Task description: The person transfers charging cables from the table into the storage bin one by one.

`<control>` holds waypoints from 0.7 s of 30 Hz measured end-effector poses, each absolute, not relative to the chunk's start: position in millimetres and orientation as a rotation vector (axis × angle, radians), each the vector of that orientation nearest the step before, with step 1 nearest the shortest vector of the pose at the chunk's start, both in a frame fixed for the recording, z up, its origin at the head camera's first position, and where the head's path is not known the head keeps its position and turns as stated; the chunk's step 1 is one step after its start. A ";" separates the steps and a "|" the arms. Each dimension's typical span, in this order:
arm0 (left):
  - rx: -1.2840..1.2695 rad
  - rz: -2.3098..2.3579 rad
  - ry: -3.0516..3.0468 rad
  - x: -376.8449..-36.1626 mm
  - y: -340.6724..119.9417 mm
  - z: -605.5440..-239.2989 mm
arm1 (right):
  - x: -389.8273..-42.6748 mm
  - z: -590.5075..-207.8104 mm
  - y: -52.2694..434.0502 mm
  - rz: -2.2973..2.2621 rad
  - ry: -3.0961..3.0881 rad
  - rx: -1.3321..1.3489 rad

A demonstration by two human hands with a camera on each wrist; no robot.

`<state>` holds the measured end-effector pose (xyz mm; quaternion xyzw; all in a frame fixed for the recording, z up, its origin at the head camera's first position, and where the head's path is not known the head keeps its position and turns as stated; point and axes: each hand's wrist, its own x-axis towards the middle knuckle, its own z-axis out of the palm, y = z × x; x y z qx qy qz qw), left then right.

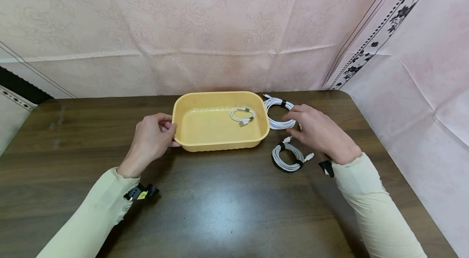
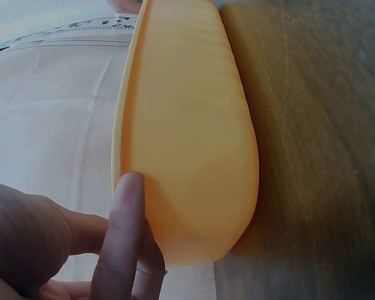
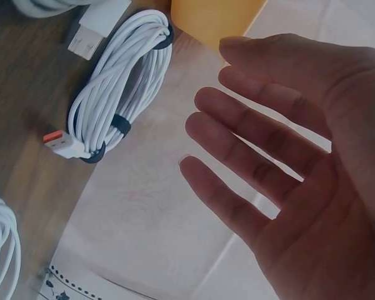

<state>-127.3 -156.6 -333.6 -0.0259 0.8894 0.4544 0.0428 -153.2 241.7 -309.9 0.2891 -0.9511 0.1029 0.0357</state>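
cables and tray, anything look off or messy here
Nothing stands out. One coiled cable lies inside the yellow tray, two bundled cables sit neatly on the table beside it, tied and unspilled.

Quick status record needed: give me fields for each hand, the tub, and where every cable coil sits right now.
left hand: holds the left rim of the yellow tub
right hand: open, fingers spread over the far coil, no grip visible
tub contents: one small coiled white cable
outside tub: far coil beside the tub's right wall; near coil on the table in front of it
coil ties: dark bands on both outside coils
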 end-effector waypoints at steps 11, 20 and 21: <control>-0.074 1.390 2.721 -126.6 -156.6 -333.1 | -153.6 -311.3 248.5 0.276 -2.909 0.911; -0.070 1.393 2.728 -126.6 -156.9 -333.5 | -150.5 -310.6 253.9 0.244 -2.940 0.894; -0.069 1.392 2.730 -126.6 -156.8 -333.7 | -149.9 -310.4 254.8 0.243 -2.948 0.886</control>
